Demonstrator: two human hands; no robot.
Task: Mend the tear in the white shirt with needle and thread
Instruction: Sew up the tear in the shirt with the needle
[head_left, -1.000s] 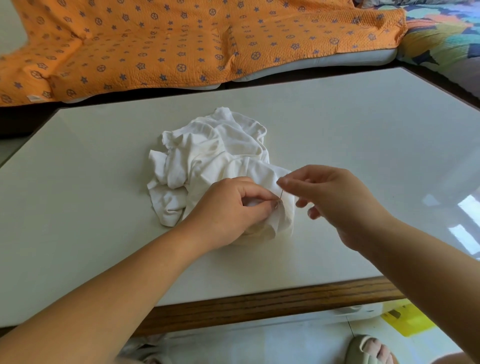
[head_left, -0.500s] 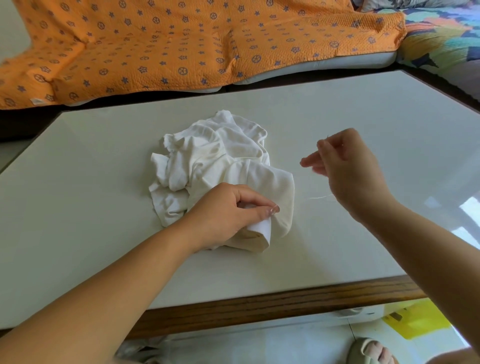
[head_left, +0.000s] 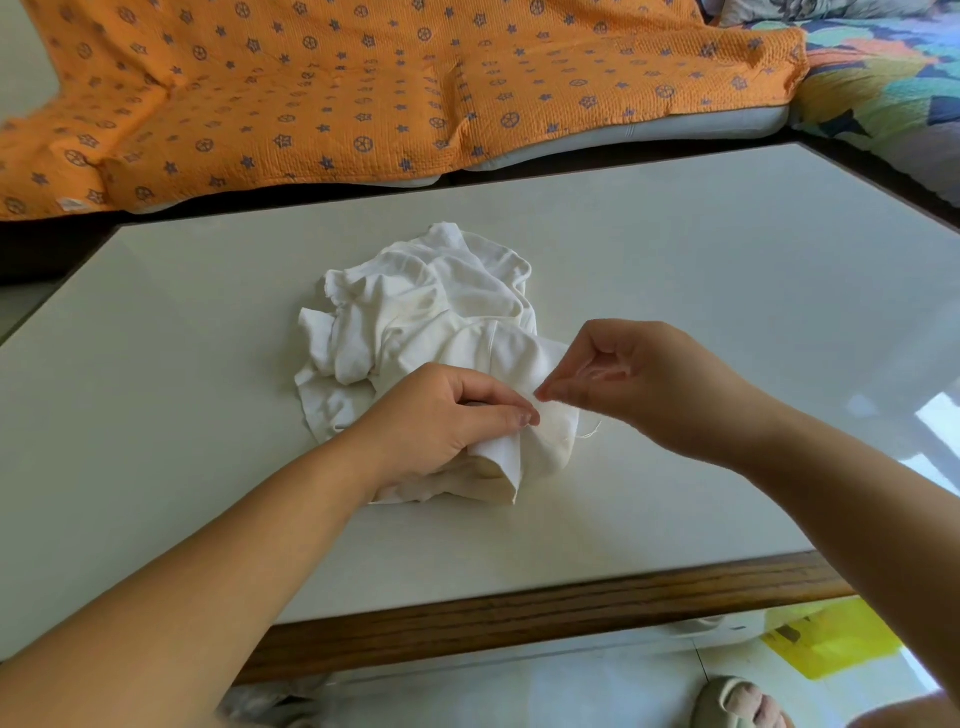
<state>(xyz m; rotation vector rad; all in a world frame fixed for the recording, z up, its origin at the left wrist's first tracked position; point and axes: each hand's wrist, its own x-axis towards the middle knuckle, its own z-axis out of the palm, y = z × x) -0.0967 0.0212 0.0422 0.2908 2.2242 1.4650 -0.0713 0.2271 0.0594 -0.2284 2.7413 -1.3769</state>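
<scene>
Two hands busy: your left hand pinches a fold of the white shirt, bunched mid-counter | your right hand pinched at that fold, cannot tell on what | soft, limp cloth: hold close beside the stitching spot

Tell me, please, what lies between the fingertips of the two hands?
In the head view, a narrow fold of the crumpled white fabric shirt separates the left hand from the right hand.

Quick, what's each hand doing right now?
Left hand: holding a fold of the white shirt.
Right hand: fingertips pinched together at that fold, likely on the needle, which is too fine to see.
</scene>
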